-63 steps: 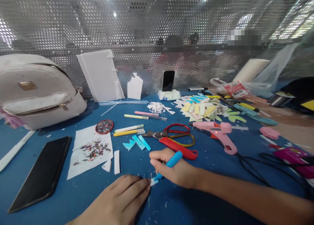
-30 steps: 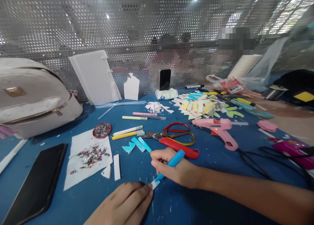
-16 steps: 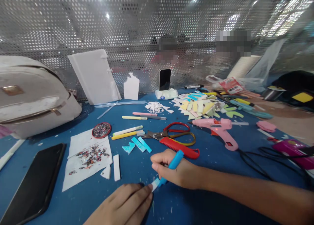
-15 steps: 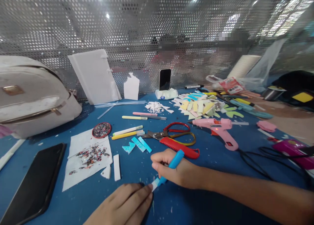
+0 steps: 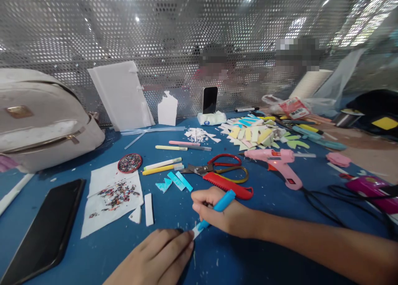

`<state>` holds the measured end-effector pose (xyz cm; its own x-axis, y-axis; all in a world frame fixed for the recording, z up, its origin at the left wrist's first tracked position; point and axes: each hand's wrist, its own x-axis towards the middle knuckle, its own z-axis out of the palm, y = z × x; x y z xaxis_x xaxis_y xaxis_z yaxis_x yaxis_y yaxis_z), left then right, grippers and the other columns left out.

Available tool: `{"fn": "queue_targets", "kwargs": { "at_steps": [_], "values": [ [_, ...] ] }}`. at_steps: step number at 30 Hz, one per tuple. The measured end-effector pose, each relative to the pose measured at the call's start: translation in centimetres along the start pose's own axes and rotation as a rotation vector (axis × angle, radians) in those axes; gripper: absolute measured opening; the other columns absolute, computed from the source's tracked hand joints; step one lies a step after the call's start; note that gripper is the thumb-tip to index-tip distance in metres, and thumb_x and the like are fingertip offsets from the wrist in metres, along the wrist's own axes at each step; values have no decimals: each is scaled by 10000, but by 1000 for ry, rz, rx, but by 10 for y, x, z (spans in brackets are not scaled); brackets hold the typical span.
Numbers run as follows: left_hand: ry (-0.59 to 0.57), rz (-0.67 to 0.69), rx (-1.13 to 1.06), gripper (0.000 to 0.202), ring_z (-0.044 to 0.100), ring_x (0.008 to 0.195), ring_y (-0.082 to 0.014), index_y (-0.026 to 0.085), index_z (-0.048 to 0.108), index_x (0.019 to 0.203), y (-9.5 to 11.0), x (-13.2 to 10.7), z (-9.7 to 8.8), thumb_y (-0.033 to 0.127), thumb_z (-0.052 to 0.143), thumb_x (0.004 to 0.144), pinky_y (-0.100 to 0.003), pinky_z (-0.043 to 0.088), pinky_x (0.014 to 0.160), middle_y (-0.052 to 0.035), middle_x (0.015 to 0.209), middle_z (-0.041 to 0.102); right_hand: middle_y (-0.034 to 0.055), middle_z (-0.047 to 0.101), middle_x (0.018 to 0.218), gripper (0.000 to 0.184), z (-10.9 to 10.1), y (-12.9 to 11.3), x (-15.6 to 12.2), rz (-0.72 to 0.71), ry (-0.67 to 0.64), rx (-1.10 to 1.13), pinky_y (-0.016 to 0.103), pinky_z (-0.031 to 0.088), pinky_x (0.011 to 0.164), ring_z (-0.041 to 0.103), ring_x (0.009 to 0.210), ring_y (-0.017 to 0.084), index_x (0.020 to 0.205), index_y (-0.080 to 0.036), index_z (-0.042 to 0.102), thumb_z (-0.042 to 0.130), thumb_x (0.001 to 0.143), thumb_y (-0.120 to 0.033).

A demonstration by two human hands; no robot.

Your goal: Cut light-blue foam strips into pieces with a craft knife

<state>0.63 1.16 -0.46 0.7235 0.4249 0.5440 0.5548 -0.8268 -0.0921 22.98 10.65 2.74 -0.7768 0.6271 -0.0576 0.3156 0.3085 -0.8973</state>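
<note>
My right hand (image 5: pixel 219 212) is closed around a blue marker (image 5: pixel 226 201), its tip down on a small white foam strip (image 5: pixel 196 233) that is partly coloured blue. With its fingertips, my left hand (image 5: pixel 161 254) presses the near end of that strip against the blue table; part of the strip is hidden under the fingers. Beyond my hands lie several blue-coloured foam pieces (image 5: pixel 175 180). To their left rest a plain white strip (image 5: pixel 149 209) and a small white scrap (image 5: pixel 136 215).
Scissors (image 5: pixel 225 167) and a red-handled cutter (image 5: pixel 228 185) lie just past my right hand. A pink glue gun (image 5: pixel 276 158) with a cord is farther right. Glitter covers a paper sheet (image 5: pixel 96 206) beside a black phone (image 5: pixel 43 235). Cut foam pieces (image 5: pixel 255 134) are heaped behind.
The blue marker and my right hand have shifted very slightly over the strip. My left hand still holds the strip down, and the view has moved a little.
</note>
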Motion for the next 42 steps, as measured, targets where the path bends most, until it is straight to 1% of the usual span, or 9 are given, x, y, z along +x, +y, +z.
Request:
{"fn": "queue_targets", "kwargs": {
  "at_steps": [5, 9, 14, 16, 20, 23, 33, 36, 42],
  "values": [
    [87, -21, -20, 426, 615, 1003, -177, 109, 680, 1143, 2, -4, 16, 175, 262, 1087, -246, 548, 827, -80, 1164, 677, -65, 299, 603, 358, 1, 0, 1, 19, 17, -10, 245, 243, 529, 320, 576, 102, 641, -203, 308, 468, 953, -276],
    [76, -12, 8, 363, 618, 1014, -178, 119, 671, 1161, 2, -5, 15, 151, 320, 1075, -257, 541, 850, -81, 1183, 664, -66, 275, 593, 368, 2, 0, 1, 20, 4, -16, 246, 239, 525, 322, 572, 102, 629, -206, 278, 459, 946, -248],
    [57, 0, 23, 395, 599, 1048, -181, 132, 676, 1181, 2, -7, 14, 157, 296, 1079, -263, 540, 866, -68, 1241, 647, -66, 312, 589, 339, 2, 1, 2, 13, 32, -2, 241, 254, 517, 340, 557, 99, 634, -203, 312, 449, 940, -251],
    [66, -3, 18, 396, 597, 1043, -179, 136, 683, 1167, 2, -7, 14, 152, 298, 1078, -262, 540, 860, -60, 1236, 650, -70, 296, 578, 351, 2, 2, 2, 13, 12, -2, 243, 241, 510, 322, 548, 96, 624, -204, 295, 450, 937, -246],
    [89, -22, 6, 375, 600, 1026, -173, 136, 690, 1137, 2, -5, 15, 153, 320, 1076, -250, 535, 856, -54, 1200, 664, -64, 363, 585, 318, 2, 0, 2, 28, 48, 29, 242, 259, 515, 360, 558, 100, 646, -203, 338, 443, 942, -252],
    [86, -22, -3, 381, 607, 1020, -174, 126, 683, 1147, 3, -4, 14, 150, 310, 1076, -252, 539, 848, -68, 1184, 668, -68, 294, 582, 355, 1, -2, 2, 29, 13, 1, 246, 238, 513, 311, 559, 98, 626, -206, 283, 448, 939, -242],
    [116, -32, -21, 386, 603, 996, -176, 121, 687, 1103, 2, 0, 13, 163, 304, 1081, -251, 526, 830, -61, 1150, 682, -60, 369, 594, 323, 2, -1, 1, 36, 56, 29, 241, 272, 521, 365, 566, 100, 645, -201, 341, 454, 942, -266],
    [138, -46, -33, 424, 601, 977, -174, 118, 700, 1079, 3, 1, 13, 159, 278, 1084, -252, 530, 799, -61, 1133, 686, -66, 320, 576, 353, 2, 0, 2, 33, 6, 11, 242, 253, 515, 341, 558, 98, 624, -202, 310, 456, 940, -261],
    [124, -32, -30, 428, 599, 1010, -180, 118, 695, 1117, 3, 0, 15, 148, 269, 1084, -261, 530, 810, -57, 1172, 676, -69, 296, 579, 363, 2, -1, 2, 41, 4, 17, 238, 245, 514, 315, 554, 94, 622, -203, 287, 463, 935, -253]
  ]
}}
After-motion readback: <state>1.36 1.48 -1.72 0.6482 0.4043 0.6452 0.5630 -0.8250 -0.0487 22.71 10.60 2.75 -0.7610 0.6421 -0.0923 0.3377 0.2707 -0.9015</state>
